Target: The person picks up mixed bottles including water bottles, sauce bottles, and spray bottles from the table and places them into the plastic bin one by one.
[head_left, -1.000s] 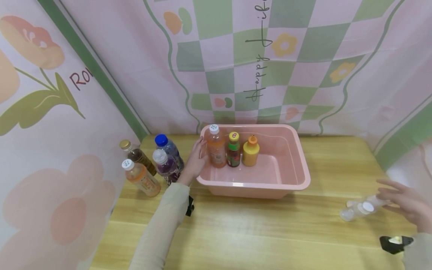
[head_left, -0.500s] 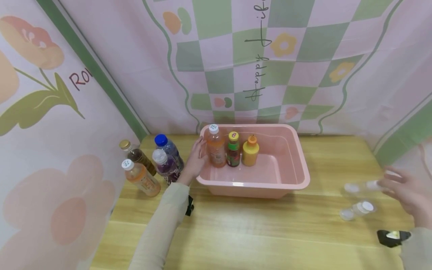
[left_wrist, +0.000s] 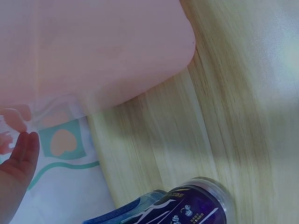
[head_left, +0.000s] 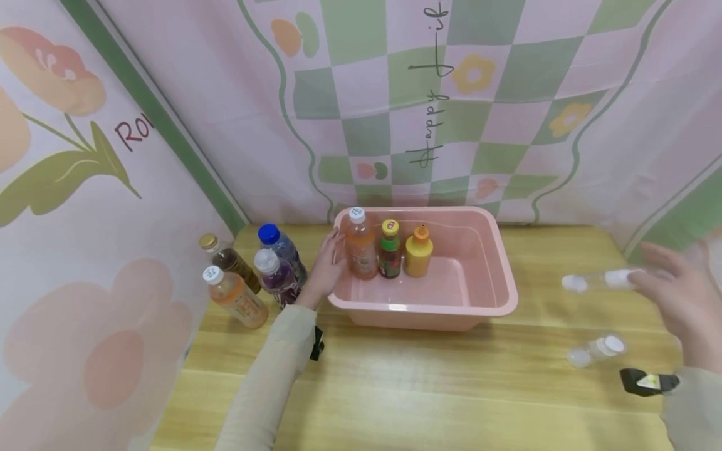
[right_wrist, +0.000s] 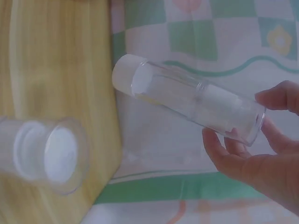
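White-ended, the bottle (right_wrist: 177,92) my right hand (head_left: 685,297) pinches has moved farther from its twin (head_left: 599,350); parting them seems under way. My left hand (head_left: 327,268) lies straight-fingered at the tub (head_left: 429,311).

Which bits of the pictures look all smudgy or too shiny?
Head view: the right hand and its see-through cylindrical bottle with a white cap look smudgy, and a white glint shines on the front rim of the pink plastic tub; left wrist view: pale glare washes out the right side of the light wooden table; right wrist view: the picture looks dim and hazy.
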A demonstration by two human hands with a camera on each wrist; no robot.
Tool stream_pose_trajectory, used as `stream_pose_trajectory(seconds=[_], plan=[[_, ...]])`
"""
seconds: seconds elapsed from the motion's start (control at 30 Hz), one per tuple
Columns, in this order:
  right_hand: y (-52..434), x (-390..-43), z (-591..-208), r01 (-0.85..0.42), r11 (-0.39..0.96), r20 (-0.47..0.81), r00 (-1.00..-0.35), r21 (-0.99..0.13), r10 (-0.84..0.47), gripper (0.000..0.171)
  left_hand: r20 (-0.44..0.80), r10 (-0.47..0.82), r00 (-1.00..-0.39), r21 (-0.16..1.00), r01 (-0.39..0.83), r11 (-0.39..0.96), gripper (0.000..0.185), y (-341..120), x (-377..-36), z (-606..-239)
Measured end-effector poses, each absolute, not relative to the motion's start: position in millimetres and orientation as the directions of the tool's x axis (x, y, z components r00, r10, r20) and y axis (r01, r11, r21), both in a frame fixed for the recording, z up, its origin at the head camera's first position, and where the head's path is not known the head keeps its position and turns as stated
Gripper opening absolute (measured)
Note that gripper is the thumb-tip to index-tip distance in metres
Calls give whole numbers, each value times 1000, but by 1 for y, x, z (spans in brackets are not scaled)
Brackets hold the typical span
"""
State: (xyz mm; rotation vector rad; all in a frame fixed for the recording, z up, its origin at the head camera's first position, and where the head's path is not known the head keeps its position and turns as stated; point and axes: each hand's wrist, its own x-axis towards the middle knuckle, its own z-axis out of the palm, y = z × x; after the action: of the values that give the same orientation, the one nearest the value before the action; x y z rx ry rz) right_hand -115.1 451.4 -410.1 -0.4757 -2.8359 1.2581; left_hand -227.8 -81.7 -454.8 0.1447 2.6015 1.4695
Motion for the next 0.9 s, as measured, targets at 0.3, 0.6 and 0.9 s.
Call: stream_pose_trajectory(seconds=[0.3, 0.6, 0.9], plan=[[417, -127, -382, 277, 656, -113, -953, -702, 281, 66, -88, 159, -983, 853, 8, 523, 58, -82, -228, -454], [382, -142, -361, 154, 587, -63, -983, -795, 172, 63, -82, 163, -983, 856, 15, 517, 59, -82, -229, -455], [340, -159, -338, 89, 588, -30, -993, -804, 110, 63, -91, 159, -983, 857, 4, 515, 58, -82, -228, -454]])
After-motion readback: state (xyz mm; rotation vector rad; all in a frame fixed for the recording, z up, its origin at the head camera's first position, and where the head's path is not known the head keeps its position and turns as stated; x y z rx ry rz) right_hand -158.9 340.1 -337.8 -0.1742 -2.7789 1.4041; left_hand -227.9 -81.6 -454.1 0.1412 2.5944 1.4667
